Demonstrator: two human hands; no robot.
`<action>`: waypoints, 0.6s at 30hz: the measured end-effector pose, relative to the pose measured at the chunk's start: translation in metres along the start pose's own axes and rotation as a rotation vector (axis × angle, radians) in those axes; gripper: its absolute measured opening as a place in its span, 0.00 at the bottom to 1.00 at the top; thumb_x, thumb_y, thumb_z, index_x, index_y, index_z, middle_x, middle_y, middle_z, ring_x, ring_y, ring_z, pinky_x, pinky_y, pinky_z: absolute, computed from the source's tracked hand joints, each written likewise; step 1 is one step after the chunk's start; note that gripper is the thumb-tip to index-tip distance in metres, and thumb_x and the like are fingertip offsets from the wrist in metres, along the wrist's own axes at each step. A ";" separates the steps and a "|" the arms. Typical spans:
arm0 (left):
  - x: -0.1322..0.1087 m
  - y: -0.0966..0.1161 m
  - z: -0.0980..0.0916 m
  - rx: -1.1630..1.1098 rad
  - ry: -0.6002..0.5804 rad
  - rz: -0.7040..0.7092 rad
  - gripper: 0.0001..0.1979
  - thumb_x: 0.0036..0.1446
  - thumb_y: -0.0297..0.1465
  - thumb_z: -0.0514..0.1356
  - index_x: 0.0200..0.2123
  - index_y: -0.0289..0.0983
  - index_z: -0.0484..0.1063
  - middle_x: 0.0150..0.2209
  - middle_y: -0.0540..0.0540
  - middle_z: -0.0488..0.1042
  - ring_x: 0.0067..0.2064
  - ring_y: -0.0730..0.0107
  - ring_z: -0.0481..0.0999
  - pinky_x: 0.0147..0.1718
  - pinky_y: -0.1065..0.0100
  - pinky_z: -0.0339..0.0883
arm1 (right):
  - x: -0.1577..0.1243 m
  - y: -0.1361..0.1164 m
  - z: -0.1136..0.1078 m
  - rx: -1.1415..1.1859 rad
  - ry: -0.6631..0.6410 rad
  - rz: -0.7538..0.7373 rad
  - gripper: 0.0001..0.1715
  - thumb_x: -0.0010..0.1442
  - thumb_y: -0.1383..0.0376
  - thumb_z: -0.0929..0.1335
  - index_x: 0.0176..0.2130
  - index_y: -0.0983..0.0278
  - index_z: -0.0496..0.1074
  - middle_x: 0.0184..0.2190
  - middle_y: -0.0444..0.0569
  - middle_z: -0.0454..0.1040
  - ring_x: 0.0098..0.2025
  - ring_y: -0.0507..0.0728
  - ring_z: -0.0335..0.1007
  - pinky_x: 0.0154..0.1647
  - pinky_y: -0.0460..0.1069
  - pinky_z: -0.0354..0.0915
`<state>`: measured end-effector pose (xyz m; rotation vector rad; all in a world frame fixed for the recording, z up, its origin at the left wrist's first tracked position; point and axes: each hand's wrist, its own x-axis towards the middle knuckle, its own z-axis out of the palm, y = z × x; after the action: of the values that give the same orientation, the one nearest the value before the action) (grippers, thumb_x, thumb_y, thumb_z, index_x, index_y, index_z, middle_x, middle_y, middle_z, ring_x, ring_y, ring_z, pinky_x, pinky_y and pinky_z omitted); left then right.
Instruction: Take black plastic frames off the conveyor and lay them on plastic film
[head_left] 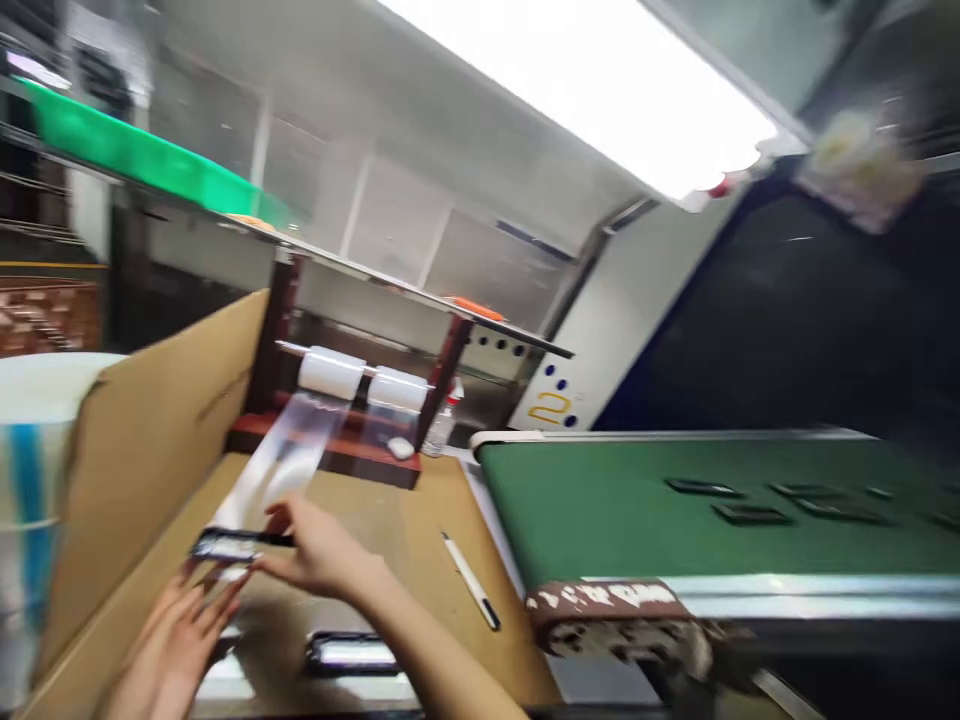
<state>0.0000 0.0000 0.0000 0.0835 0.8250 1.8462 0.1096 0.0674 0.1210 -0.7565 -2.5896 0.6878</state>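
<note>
Both hands, left hand [176,640] and right hand [315,550], pinch one dark flat part [229,545] before two film rolls [330,372]; four similar parts lie on the green conveyor belt [600,510] beside them.

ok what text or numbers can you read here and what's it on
"2" in yellow, on the white machine panel behind the green conveyor belt.
White marks on the brown belt end strip: too blurred to read.
Nothing readable on the clear film or the dark piece at the hands.

Cardboard-topped table [420,520], pen [471,580], black frame [351,652]
</note>
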 end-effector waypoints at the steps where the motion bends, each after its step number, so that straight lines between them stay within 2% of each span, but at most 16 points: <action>1: -0.008 0.004 0.000 -0.012 0.045 0.019 0.29 0.47 0.37 0.64 0.54 0.47 0.66 0.45 0.48 0.81 0.50 0.50 0.77 0.44 0.55 0.74 | 0.000 0.005 0.000 0.031 -0.031 -0.004 0.27 0.49 0.66 0.76 0.45 0.61 0.65 0.39 0.47 0.76 0.42 0.59 0.75 0.43 0.53 0.73; 4: -0.025 0.006 0.014 -0.037 0.042 0.045 0.25 0.44 0.27 0.63 0.49 0.41 0.71 0.42 0.45 0.82 0.47 0.52 0.80 0.39 0.61 0.76 | -0.003 0.026 0.001 0.128 -0.038 -0.002 0.27 0.51 0.70 0.74 0.47 0.63 0.62 0.43 0.52 0.75 0.46 0.60 0.74 0.47 0.56 0.70; 8: -0.033 -0.005 0.029 -0.047 -0.018 0.021 0.18 0.48 0.24 0.60 0.45 0.35 0.73 0.41 0.40 0.82 0.44 0.55 0.81 0.39 0.64 0.77 | -0.005 0.043 0.010 0.204 0.009 -0.009 0.25 0.51 0.71 0.73 0.46 0.63 0.61 0.40 0.50 0.74 0.43 0.58 0.73 0.46 0.55 0.69; 14: -0.026 -0.032 0.025 -0.019 -0.131 -0.058 0.21 0.52 0.25 0.60 0.51 0.36 0.70 0.42 0.41 0.82 0.45 0.56 0.81 0.44 0.62 0.75 | -0.006 0.051 0.017 0.219 0.039 -0.010 0.24 0.51 0.71 0.72 0.45 0.61 0.60 0.40 0.47 0.73 0.43 0.56 0.72 0.47 0.54 0.69; 16: -0.022 -0.038 0.020 0.007 -0.166 -0.089 0.24 0.54 0.26 0.60 0.55 0.35 0.66 0.44 0.41 0.82 0.47 0.55 0.80 0.51 0.59 0.72 | -0.007 0.052 0.018 0.207 0.041 -0.010 0.24 0.52 0.71 0.72 0.45 0.61 0.61 0.41 0.48 0.73 0.44 0.56 0.72 0.47 0.54 0.69; 18: -0.019 -0.039 0.014 0.050 -0.178 -0.106 0.30 0.56 0.27 0.59 0.61 0.35 0.57 0.43 0.40 0.82 0.49 0.55 0.79 0.59 0.53 0.63 | -0.009 0.054 0.019 0.183 0.040 -0.012 0.24 0.52 0.71 0.72 0.46 0.61 0.61 0.42 0.48 0.73 0.45 0.57 0.72 0.48 0.55 0.69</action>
<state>0.0456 -0.0015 -0.0053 0.2281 0.7367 1.6921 0.1297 0.0956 0.0740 -0.6890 -2.4521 0.8831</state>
